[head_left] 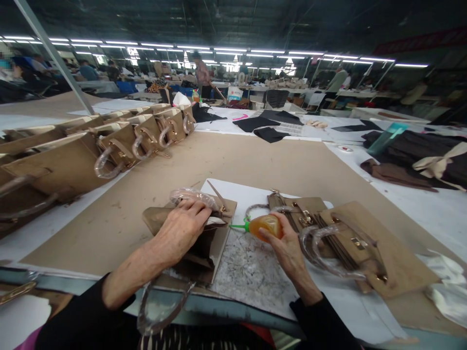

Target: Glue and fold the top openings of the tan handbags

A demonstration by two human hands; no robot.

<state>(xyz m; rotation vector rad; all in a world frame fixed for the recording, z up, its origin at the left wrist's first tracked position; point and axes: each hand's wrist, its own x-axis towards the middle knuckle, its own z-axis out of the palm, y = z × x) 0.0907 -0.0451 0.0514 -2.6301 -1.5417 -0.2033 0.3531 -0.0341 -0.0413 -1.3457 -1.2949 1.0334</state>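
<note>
A tan handbag (223, 248) lies opened at the table's front edge, one plastic-wrapped handle hanging over the edge. My left hand (186, 226) grips the bag's upper rim by its other wrapped handle (193, 195); the fingertips are partly hidden. In my right hand (286, 245) is a squeeze bottle (265, 227) of amber liquid, fingers wrapped round it. Its green nozzle points left, its tip close to the bag's edge; whether they touch I cannot tell. Just right of the bottle, more tan handbags (379, 248) with wrapped handles lie on their sides, overlapping.
A stained white board (248, 272) lies under the work. Several tan handbags (120, 141) stand in rows at the left. Black fabric pieces (260, 124) are spread farther back. A dark cloth pile (401, 165) sits at the right, with a teal bottle-like object (387, 137) on it. People stand in the background.
</note>
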